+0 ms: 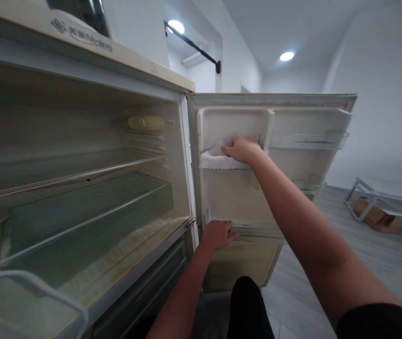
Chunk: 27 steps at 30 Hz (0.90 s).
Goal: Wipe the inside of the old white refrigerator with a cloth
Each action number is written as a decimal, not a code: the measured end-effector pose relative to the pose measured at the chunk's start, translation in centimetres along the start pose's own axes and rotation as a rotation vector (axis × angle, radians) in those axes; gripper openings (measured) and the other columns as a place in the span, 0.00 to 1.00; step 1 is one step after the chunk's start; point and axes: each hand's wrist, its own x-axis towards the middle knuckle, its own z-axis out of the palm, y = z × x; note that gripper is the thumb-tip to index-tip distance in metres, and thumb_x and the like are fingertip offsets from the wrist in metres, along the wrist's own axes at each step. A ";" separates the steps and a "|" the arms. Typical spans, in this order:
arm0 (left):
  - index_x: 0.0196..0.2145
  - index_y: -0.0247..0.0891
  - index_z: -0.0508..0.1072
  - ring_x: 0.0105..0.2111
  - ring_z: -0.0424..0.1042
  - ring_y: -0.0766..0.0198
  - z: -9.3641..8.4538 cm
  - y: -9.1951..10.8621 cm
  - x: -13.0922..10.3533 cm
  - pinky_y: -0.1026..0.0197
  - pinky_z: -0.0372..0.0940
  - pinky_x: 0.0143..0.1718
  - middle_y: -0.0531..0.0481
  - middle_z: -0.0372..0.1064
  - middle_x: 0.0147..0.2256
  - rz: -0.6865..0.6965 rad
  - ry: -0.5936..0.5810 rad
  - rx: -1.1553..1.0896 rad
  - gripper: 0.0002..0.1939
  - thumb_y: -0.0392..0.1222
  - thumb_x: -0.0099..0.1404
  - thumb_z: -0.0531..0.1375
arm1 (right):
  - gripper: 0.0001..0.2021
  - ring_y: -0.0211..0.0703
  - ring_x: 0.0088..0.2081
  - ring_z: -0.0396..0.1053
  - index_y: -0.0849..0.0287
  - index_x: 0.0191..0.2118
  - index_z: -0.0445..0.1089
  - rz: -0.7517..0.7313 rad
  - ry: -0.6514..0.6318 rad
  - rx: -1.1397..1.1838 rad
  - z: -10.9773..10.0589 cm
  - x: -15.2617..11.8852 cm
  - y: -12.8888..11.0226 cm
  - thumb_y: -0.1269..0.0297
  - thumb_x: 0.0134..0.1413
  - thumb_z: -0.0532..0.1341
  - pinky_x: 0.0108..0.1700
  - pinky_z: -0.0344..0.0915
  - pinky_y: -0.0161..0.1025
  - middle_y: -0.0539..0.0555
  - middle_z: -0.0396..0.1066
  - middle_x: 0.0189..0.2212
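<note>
Inside the open fridge door (pixel 232 193), my right hand (pixel 242 149) presses a white cloth (pixel 218 160) into the upper door compartment, its fingers curled round part of it. The cloth drapes over the compartment's front edge. Lower down, my left hand (pixel 220 234) rests at the clear lower door shelf (pixel 257 231), fingers apart and holding nothing. To the left stands the fridge's interior, with a glass shelf (pixel 70 176) and a greenish clear drawer (pixel 91 235). Brownish stains mark the fridge floor (pixel 126 247).
A white curved rack or handle (pixel 45 289) is at the lower left. Clear door shelves (pixel 307 140) stick out on the door's right half. A cardboard box (pixel 391 219) lies under a metal-framed table (pixel 395 186) at the far right. My knee (pixel 248 306) is below the door.
</note>
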 end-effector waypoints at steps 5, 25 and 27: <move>0.37 0.42 0.73 0.39 0.78 0.52 -0.1 -0.1 -0.1 0.55 0.66 0.40 0.48 0.78 0.36 0.001 -0.001 -0.001 0.21 0.64 0.69 0.56 | 0.29 0.63 0.57 0.71 0.66 0.54 0.74 -0.085 -0.052 -0.001 -0.1 -0.1 -0.5 0.45 0.65 0.55 0.56 0.67 0.52 0.70 0.73 0.56; 0.38 0.41 0.73 0.40 0.78 0.52 -0.4 -0.1 -0.2 0.55 0.66 0.41 0.47 0.78 0.37 -0.001 -0.034 -0.008 0.22 0.64 0.69 0.56 | 0.19 0.49 0.54 0.73 0.52 0.56 0.74 -0.526 -0.284 0.180 0.1 1.6 -0.2 0.53 0.69 0.53 0.57 0.66 0.43 0.53 0.75 0.56; 0.38 0.41 0.72 0.40 0.78 0.51 -0.5 -0.1 -0.2 0.55 0.66 0.41 0.47 0.78 0.37 0.000 -0.039 -0.002 0.22 0.64 0.69 0.56 | 0.23 0.51 0.52 0.74 0.53 0.54 0.76 -0.468 -0.274 0.181 0.0 1.2 -0.1 0.46 0.68 0.52 0.56 0.67 0.46 0.55 0.76 0.54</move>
